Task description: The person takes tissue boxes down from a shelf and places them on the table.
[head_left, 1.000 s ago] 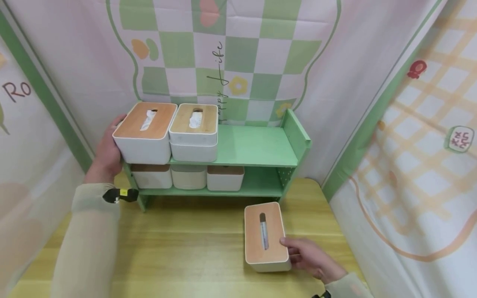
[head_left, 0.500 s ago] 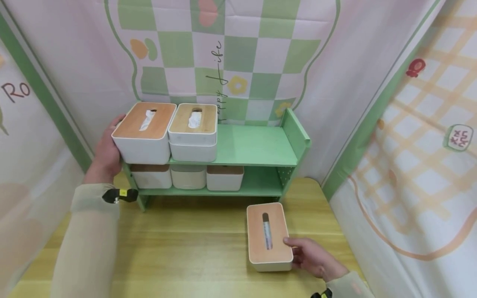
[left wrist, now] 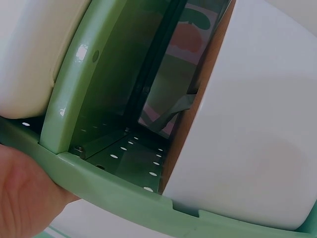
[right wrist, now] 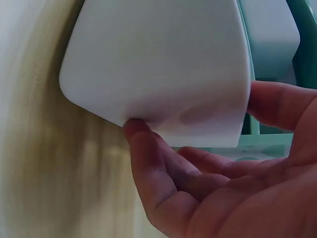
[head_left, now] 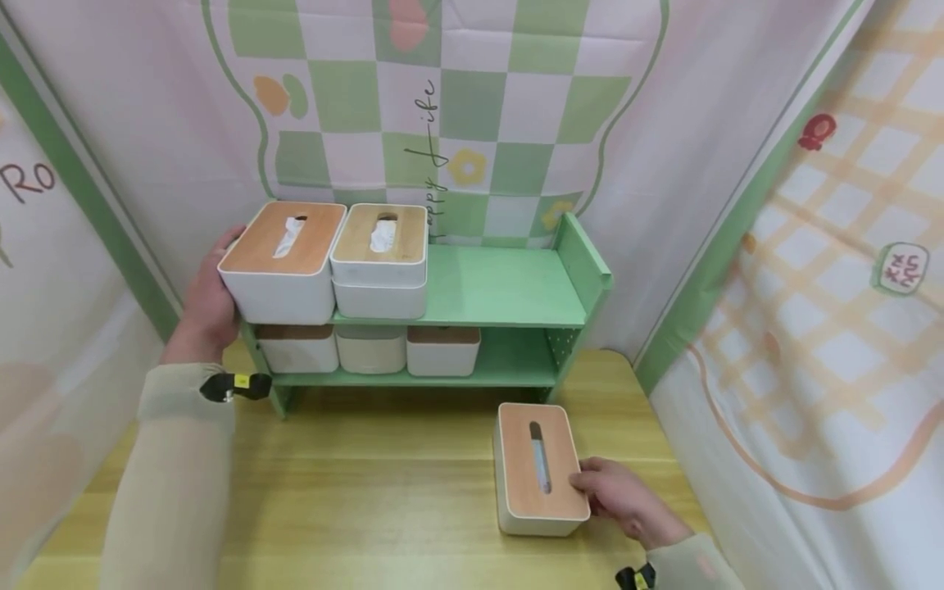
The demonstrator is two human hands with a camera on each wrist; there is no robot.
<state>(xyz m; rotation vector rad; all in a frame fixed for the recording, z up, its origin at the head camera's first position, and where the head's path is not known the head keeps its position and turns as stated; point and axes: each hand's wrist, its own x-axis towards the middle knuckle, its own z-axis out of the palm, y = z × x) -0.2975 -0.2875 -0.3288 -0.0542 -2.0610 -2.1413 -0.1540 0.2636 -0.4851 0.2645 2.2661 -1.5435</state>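
In the head view my right hand (head_left: 619, 498) holds a white tissue box (head_left: 542, 467) with a wood-look lid at the table's front right. Its thumb lies on the lid's right edge and its fingers are against the side wall, as the right wrist view shows on the box (right wrist: 163, 64). My left hand (head_left: 210, 307) is at the left end of a green two-tier shelf (head_left: 509, 283), beside a large tissue box (head_left: 283, 297) on the upper tier. Most of its fingers are hidden. In the left wrist view, part of that hand (left wrist: 25, 198) is against the green frame (left wrist: 114, 186).
A wood-lidded tissue box (head_left: 379, 299) stands second on the upper tier. Below are a white box (head_left: 301, 354), a cream box (head_left: 372, 354) and another white box (head_left: 442, 357). The shelf stands on a wooden table (head_left: 369, 492), with a patterned curtain (head_left: 472, 98) behind.
My right hand has moved the tissue box a little to the right and turned it slightly. The left hand stays at the shelf's left end. The head view has shifted a little.
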